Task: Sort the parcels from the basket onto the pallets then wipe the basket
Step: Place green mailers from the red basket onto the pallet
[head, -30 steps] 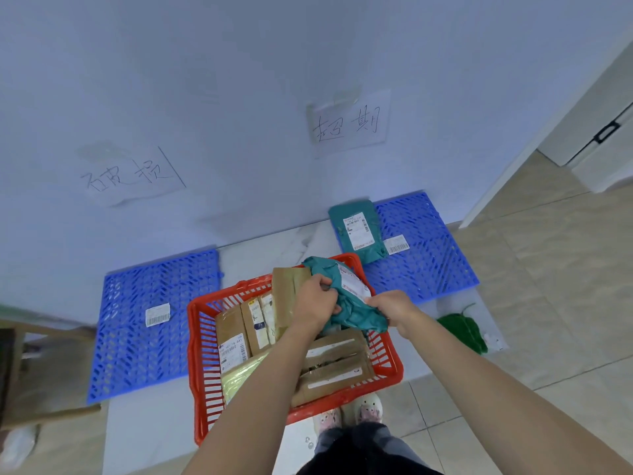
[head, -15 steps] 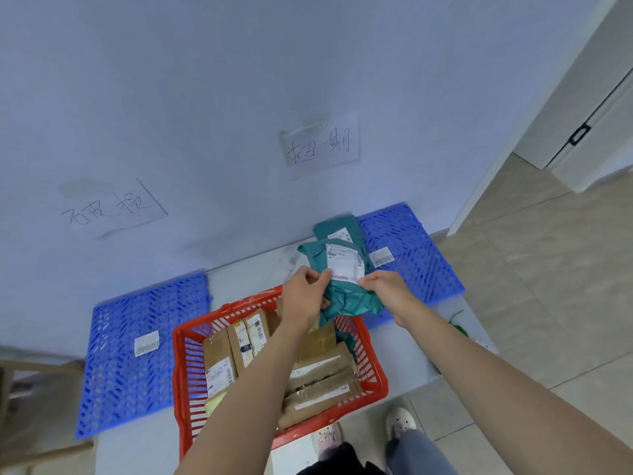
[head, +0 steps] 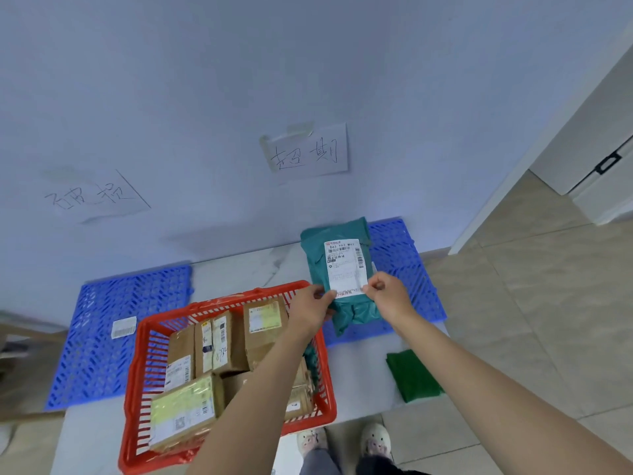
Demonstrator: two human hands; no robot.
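Teal parcel (head: 342,269) pinched by left hand (head: 310,311) and right hand (head: 388,298) over right pallet (head: 407,269) | risk: bag slips from light pinch, lands off pallet edge.

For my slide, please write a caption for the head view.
Both hands, left hand and right hand, hold a teal parcel above the right blue pallet.

A makeshift parcel-sorting corner: blue pallets (head: 116,334) are lying under handwritten wall signs (head: 308,152), and a red basket (head: 144,378) is holding labelled boxes (head: 219,341).
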